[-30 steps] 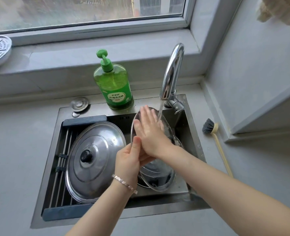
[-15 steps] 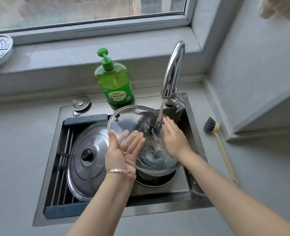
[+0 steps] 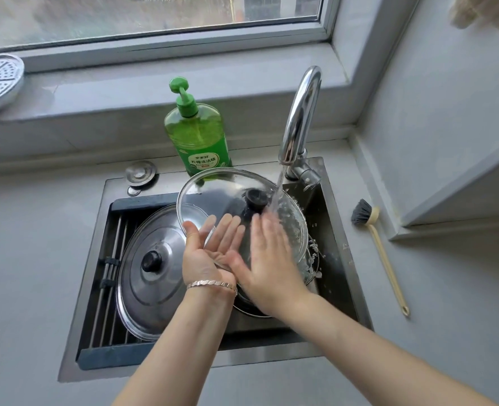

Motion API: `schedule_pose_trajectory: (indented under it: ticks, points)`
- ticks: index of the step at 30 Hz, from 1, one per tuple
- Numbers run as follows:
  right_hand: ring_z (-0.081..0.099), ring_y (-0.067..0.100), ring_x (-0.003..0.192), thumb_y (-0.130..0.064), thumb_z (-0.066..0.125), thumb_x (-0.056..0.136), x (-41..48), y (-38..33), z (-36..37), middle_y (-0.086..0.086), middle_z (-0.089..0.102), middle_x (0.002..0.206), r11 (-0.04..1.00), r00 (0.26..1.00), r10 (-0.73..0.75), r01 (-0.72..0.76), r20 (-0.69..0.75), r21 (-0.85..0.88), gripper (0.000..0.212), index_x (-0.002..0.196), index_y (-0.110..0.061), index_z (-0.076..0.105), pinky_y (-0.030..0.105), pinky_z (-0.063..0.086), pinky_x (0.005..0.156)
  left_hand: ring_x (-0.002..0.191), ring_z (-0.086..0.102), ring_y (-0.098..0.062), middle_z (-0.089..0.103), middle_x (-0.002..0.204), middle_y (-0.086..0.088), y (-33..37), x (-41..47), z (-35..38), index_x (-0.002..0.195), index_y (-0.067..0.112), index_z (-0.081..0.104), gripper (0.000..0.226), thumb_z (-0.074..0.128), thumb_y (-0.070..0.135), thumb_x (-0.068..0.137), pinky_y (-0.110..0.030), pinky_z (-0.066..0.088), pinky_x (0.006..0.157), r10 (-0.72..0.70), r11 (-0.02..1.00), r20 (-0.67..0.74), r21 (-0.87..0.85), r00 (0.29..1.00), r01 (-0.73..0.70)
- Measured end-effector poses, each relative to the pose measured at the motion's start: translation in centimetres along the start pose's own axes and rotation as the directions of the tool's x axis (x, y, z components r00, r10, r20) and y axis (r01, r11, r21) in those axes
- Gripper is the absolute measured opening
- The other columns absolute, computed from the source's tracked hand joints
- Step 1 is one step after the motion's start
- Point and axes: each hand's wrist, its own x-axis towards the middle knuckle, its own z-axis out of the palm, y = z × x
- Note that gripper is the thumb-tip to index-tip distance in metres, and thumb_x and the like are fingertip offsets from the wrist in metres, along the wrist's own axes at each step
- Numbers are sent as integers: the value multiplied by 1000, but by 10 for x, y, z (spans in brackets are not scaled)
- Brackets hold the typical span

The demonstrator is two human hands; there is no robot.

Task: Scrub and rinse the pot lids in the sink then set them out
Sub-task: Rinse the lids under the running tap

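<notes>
L hand point(image 3: 210, 256) props glass lid point(image 3: 221, 194); R hand point(image 3: 268, 265) prob. pressing top.

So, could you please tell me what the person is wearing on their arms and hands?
Both forearms are bare, with no sleeves or gloves in view. The left hand has a thin silver-coloured link bracelet at its wrist. The right hand is motion-blurred; no ring, watch or band shows on it.
</notes>
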Motion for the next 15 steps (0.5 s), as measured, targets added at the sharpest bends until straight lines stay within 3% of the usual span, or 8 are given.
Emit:
schedule_pose_trajectory:
  ticks: [2,5,6,11,13,15]
  points:
    - [-17,17,143,-67,4,78,4,4,-1,10,-13,156,1000,1000,2,-2,-21,-6,93,148,-7,-5,29,-13,115,76,67,-31,70,69,-18,0,-1,1,84,3,56,43,43,42,94,-38,57,68,6,1000,5,-9,1000,-6]
    - [-15,19,143,-58,17,94,21,20,-11,13,-14,156,953,963,269,-271,34,138,80,147,-5,-8,33,-9,117,76,68,-32,70,72,-20,2,-2,0,84,2,57,44,43,42,94,-39,57,70,24,1000,17,-19,1000,-24]
    - [-16,20,143,-57,18,94,20,20,-11,14,-15,156,950,961,274,-275,28,146,79,147,-4,-8,34,-9,117,75,68,-31,70,72,-20,3,-3,0,83,2,57,44,43,43,94,-39,57,70,25,999,18,-20,1000,-25]
    - [-27,8,135,-76,3,74,-1,5,-5,-2,-22,148,994,991,-110,108,-79,-32,99,149,-11,-4,24,-21,109,66,70,-29,71,71,-19,4,-6,0,79,3,58,45,44,43,93,-41,57,67,-16,1000,34,-14,999,16]
    - [-23,9,139,-78,2,75,5,21,-6,1,-17,155,990,987,-139,137,-77,-28,95,149,-18,-2,26,-18,112,68,71,-30,71,74,-20,8,-5,-2,80,2,58,46,44,43,94,-40,58,66,-9,1000,57,-14,998,10]
    - [-17,10,142,-72,7,84,15,42,-6,-2,-14,156,998,999,-42,42,-2,41,84,149,-20,-5,33,-12,115,68,71,-31,71,75,-21,13,-4,-6,82,1,58,46,43,43,94,-40,58,65,2,1000,64,-9,998,-2]
